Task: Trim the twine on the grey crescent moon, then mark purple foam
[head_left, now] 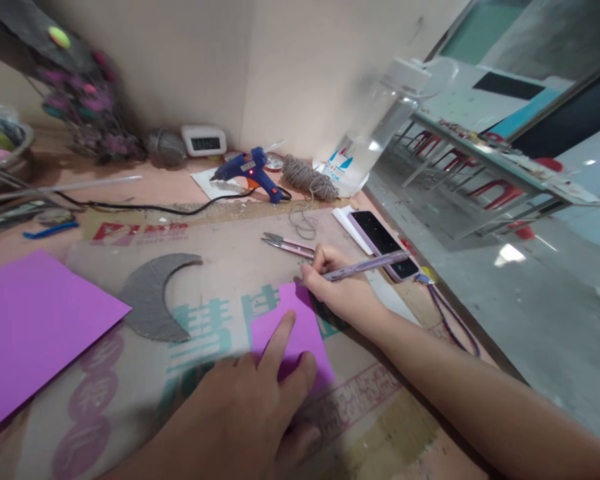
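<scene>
My left hand (260,393) presses flat on a small purple paper piece (300,327), index finger stretched forward across it. My right hand (340,287) grips a lilac pen (367,265), its tip touching the top edge of that paper. The paper lies on a printed cardboard sheet (205,247) that covers the table. Left of my hands rests a grey crescent cutout (150,297) and, further left, a large purple sheet (30,327). Small thread snips (287,244) lie just beyond my right hand.
A blue hot glue gun (253,172) with a black cord, a ball of grey twine (307,177), a white digital clock (205,140) and a clear bottle (380,117) stand at the back. A phone (383,243) lies by the table's right edge.
</scene>
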`<action>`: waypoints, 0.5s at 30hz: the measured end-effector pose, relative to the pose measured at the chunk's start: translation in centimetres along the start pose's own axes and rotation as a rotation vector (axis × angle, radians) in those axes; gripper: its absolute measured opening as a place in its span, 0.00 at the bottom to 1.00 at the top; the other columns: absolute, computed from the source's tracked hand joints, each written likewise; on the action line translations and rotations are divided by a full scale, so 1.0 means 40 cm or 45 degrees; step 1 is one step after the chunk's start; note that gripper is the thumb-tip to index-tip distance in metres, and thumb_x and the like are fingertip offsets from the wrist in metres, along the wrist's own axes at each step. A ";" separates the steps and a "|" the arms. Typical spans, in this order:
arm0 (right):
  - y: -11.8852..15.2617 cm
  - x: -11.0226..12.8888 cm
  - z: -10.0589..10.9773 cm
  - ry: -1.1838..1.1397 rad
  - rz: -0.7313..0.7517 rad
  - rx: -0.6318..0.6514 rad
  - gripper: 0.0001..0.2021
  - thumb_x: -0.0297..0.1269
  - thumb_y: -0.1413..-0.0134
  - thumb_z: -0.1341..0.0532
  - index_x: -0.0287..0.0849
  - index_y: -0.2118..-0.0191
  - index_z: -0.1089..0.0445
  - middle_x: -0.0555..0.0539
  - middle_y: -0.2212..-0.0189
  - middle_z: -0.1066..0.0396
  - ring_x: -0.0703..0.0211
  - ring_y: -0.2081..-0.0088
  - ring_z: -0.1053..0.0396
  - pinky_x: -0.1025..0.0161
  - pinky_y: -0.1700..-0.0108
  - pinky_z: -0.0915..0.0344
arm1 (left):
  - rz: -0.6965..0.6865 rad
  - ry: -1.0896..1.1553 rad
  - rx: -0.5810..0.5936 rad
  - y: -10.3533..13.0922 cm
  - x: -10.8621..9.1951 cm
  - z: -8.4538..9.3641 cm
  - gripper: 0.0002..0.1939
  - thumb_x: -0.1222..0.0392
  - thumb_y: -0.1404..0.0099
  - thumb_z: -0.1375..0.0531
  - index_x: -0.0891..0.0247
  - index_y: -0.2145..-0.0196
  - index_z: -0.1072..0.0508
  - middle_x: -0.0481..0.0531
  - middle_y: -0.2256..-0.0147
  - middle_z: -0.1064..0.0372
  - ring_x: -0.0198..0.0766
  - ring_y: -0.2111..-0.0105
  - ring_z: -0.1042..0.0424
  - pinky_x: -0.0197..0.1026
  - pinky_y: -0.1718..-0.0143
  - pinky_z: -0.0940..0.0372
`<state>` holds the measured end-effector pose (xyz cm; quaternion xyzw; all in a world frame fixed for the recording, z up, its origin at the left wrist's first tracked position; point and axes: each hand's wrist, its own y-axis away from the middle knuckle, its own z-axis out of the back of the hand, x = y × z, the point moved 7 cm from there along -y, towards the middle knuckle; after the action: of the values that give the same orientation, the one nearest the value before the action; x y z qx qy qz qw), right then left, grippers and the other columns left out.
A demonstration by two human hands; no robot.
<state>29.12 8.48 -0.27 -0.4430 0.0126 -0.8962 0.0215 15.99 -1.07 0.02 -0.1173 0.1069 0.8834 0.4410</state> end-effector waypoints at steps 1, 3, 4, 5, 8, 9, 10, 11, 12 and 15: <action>-0.001 -0.001 0.000 -0.005 -0.011 -0.004 0.14 0.40 0.48 0.42 0.44 0.78 0.47 0.58 0.85 0.46 0.68 0.81 0.47 0.68 0.78 0.51 | -0.006 0.006 0.019 -0.001 0.001 -0.002 0.22 0.53 0.39 0.44 0.57 0.46 0.34 0.70 0.39 0.45 0.48 0.70 0.22 0.48 0.73 0.27; -0.004 0.003 -0.003 -0.042 -0.014 0.008 0.14 0.41 0.48 0.42 0.44 0.77 0.47 0.58 0.85 0.46 0.68 0.82 0.48 0.69 0.79 0.51 | 0.000 0.002 0.045 -0.005 0.002 -0.008 0.23 0.52 0.39 0.44 0.57 0.47 0.34 0.72 0.39 0.46 0.49 0.70 0.22 0.49 0.74 0.27; -0.005 0.007 -0.003 -0.073 -0.011 0.012 0.13 0.42 0.47 0.42 0.44 0.76 0.46 0.58 0.85 0.46 0.68 0.82 0.47 0.69 0.79 0.51 | 0.004 -0.010 0.052 -0.006 0.001 -0.011 0.23 0.51 0.39 0.43 0.58 0.47 0.34 0.72 0.39 0.46 0.49 0.70 0.22 0.49 0.74 0.27; -0.005 0.012 -0.002 -0.103 -0.008 0.015 0.13 0.42 0.48 0.42 0.44 0.75 0.44 0.58 0.84 0.44 0.68 0.81 0.46 0.69 0.79 0.50 | 0.008 -0.033 0.053 -0.007 -0.003 -0.014 0.23 0.51 0.39 0.43 0.58 0.47 0.34 0.73 0.39 0.45 0.49 0.70 0.22 0.49 0.74 0.27; -0.003 0.023 0.005 -0.108 0.004 0.021 0.10 0.42 0.49 0.40 0.43 0.74 0.39 0.54 0.80 0.38 0.66 0.79 0.41 0.68 0.76 0.45 | -0.017 -0.122 0.013 -0.003 -0.018 0.000 0.22 0.52 0.38 0.42 0.60 0.48 0.34 0.70 0.42 0.40 0.46 0.73 0.22 0.45 0.77 0.29; -0.004 0.019 0.007 -0.078 -0.013 0.020 0.10 0.43 0.49 0.40 0.43 0.74 0.37 0.53 0.80 0.37 0.64 0.78 0.40 0.67 0.76 0.44 | -0.033 -0.138 -0.013 0.001 -0.017 0.016 0.16 0.55 0.38 0.42 0.60 0.53 0.31 0.67 0.43 0.37 0.43 0.75 0.23 0.42 0.78 0.30; -0.007 0.015 0.007 -0.064 -0.024 0.030 0.11 0.44 0.48 0.41 0.43 0.73 0.36 0.52 0.79 0.35 0.63 0.77 0.39 0.67 0.76 0.43 | 0.018 -0.151 -0.053 0.008 -0.001 0.041 0.11 0.57 0.37 0.43 0.59 0.57 0.30 0.63 0.43 0.36 0.41 0.75 0.23 0.40 0.78 0.30; -0.010 0.014 0.008 -0.040 -0.002 0.014 0.11 0.45 0.47 0.42 0.43 0.72 0.35 0.51 0.79 0.35 0.63 0.77 0.39 0.66 0.75 0.43 | 0.079 -0.158 -0.124 0.019 0.023 0.078 0.10 0.57 0.37 0.44 0.59 0.58 0.29 0.60 0.44 0.35 0.41 0.73 0.23 0.40 0.78 0.30; -0.014 0.015 0.007 -0.014 0.031 0.014 0.11 0.45 0.46 0.42 0.43 0.72 0.35 0.51 0.78 0.35 0.62 0.76 0.39 0.66 0.75 0.42 | 0.113 -0.175 -0.197 0.035 0.051 0.122 0.09 0.61 0.37 0.45 0.59 0.59 0.29 0.56 0.47 0.31 0.41 0.71 0.24 0.40 0.75 0.30; -0.022 0.019 0.005 0.010 0.078 0.000 0.12 0.46 0.45 0.44 0.44 0.72 0.36 0.51 0.79 0.37 0.61 0.77 0.39 0.65 0.76 0.43 | 0.581 -0.150 -0.352 0.116 0.220 0.263 0.11 0.69 0.40 0.46 0.58 0.65 0.27 0.49 0.61 0.23 0.40 0.67 0.25 0.40 0.66 0.31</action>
<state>28.79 9.30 0.49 -0.4389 0.0263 -0.8968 0.0488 5.93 5.92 7.76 -0.0977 -0.0168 0.9714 0.2156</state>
